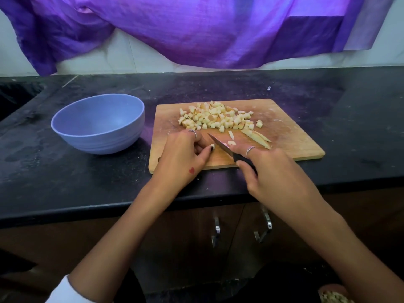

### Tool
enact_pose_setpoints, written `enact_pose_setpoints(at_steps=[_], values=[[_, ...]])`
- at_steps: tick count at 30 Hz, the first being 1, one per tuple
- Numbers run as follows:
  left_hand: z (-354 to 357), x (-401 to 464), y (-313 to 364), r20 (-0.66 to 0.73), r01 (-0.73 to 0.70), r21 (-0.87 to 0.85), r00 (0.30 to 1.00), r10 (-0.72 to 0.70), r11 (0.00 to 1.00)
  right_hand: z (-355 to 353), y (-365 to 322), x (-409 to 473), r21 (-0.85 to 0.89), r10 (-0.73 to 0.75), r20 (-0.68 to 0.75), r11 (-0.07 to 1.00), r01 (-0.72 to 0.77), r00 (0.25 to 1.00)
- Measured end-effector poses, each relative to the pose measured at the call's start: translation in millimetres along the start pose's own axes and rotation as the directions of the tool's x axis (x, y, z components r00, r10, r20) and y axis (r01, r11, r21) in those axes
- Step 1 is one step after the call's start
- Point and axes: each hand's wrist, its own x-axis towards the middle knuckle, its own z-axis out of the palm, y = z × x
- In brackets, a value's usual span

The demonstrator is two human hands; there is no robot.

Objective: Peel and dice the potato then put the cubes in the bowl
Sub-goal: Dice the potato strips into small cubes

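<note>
**Dicing potato strips on a wooden board**

A wooden cutting board (290,136) lies on a dark counter (65,176). A heap of diced potato cubes (218,118) sits on the far half of the board, and several uncut potato strips (258,136) lie just to the right of the knife. The right hand (275,171) has its grip curled round the black handle of a small knife (223,147), forefinger extended along the top, blade pointing far-left with its tip above the board. The left hand (185,154) rests on the near-left part of the board, its grip pinching a small potato piece (212,146) between thumb and fingertips, just left of the blade. A blue bowl (96,136) stands upright on the counter to the left of the board, apart from it. A purple cloth (196,29) hangs along the far wall.
</note>
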Motion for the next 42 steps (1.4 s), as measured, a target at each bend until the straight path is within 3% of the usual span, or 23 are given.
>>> enact_pose_setpoints(at_steps=[6, 21, 42], values=[[-4, -9, -4, -0.009, -0.077, 0.021, 0.997, 0.077, 0.997, 6, -9, -6, 0.092, -0.011, -0.050, 0.996, 0.015, 0.999], [-7, -14, -5, -0.030, 0.008, 0.012, 1.000, -0.007, 1.000, 10, -18, -8, 0.134, -0.017, -0.041, 0.991, 0.022, 0.999], [-3, -10, -10, -0.052, 0.036, 0.012, 0.998, -0.035, 0.999, 0, -18, -6, -0.106, -0.049, 0.032, 0.993, 0.052, 0.998]])
